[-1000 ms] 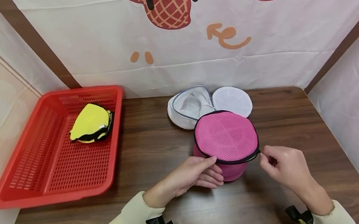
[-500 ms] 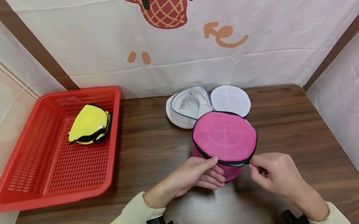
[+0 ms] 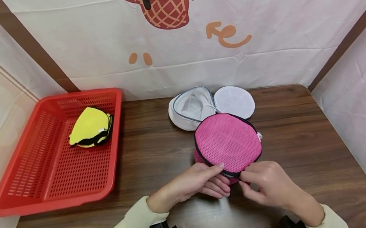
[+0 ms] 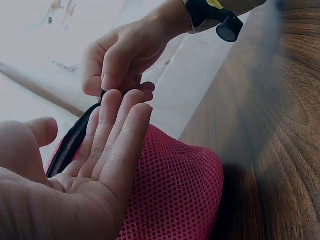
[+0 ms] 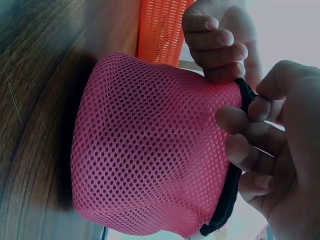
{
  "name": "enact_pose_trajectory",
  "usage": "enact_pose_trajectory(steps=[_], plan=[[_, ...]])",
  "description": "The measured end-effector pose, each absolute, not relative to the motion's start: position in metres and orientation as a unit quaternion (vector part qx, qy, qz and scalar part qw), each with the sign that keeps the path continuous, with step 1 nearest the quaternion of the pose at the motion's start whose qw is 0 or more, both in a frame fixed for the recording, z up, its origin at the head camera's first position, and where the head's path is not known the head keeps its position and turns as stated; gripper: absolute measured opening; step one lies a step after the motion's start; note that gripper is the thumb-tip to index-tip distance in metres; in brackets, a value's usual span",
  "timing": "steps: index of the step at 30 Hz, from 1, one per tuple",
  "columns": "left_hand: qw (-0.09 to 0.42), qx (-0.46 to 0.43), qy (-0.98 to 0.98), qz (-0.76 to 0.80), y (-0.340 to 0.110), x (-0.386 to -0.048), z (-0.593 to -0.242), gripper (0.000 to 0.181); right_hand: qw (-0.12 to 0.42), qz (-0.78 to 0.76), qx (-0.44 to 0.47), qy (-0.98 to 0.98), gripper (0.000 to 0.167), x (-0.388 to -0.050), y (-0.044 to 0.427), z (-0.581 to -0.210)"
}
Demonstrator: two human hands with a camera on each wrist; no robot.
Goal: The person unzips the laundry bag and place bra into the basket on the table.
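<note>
A round pink mesh laundry bag (image 3: 228, 142) with a black zipper band stands on the table, its lid lying over the top. My left hand (image 3: 202, 182) is at its front left: the thumb rests on the lid's edge, and straight fingers lie against the side below, as the left wrist view (image 4: 95, 165) shows. At the front rim my right hand (image 3: 268, 184) pinches the zipper pull between thumb and curled index finger. The pull itself is mostly hidden by these fingers. In the right wrist view the mesh side (image 5: 145, 145) bulges, with the dark band beside my fingertips.
A red plastic basket (image 3: 115, 171) with a folded yellow, black-edged item (image 3: 89, 126) stands at the left. Behind the pink bag lie an unzipped white bag (image 3: 184, 119) and a flat white disc (image 3: 234, 102). Fabric walls border the wooden table (image 3: 294, 125).
My right hand has drawn the zipper pull along the rim from the right side toward the front, near my left hand. The bag has turned slightly, and a white tag shows at its right.
</note>
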State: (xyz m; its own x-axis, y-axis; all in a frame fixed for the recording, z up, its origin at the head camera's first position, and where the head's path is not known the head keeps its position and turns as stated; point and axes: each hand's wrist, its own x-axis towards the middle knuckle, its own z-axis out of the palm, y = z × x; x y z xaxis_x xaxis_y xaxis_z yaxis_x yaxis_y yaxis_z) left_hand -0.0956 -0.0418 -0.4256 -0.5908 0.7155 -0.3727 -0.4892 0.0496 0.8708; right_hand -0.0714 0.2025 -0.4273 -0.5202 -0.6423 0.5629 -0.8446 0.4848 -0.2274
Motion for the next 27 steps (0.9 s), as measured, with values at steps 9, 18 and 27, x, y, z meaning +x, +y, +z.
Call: enact_pose_trajectory(steps=[9, 18, 27], plan=[[0.443, 0.090, 0.579, 0.679, -0.0436, -0.0934, -0.4273, 0.053, 0.199, 0.234, 0.460, -0.833, 0.025, -0.0696, 0.2008, -0.4281], [0.450, 0.093, 0.569, 0.682, -0.0441, -0.0931, -0.4303, 0.048, 0.197, 0.227, 0.460, -0.835, 0.019, -0.0692, 0.2002, -0.4264], [0.453, 0.104, 0.556, 0.689, -0.0457, -0.0929, -0.4338, 0.045, 0.194, 0.222, 0.459, -0.838, 0.019, -0.0685, 0.1999, -0.4261]])
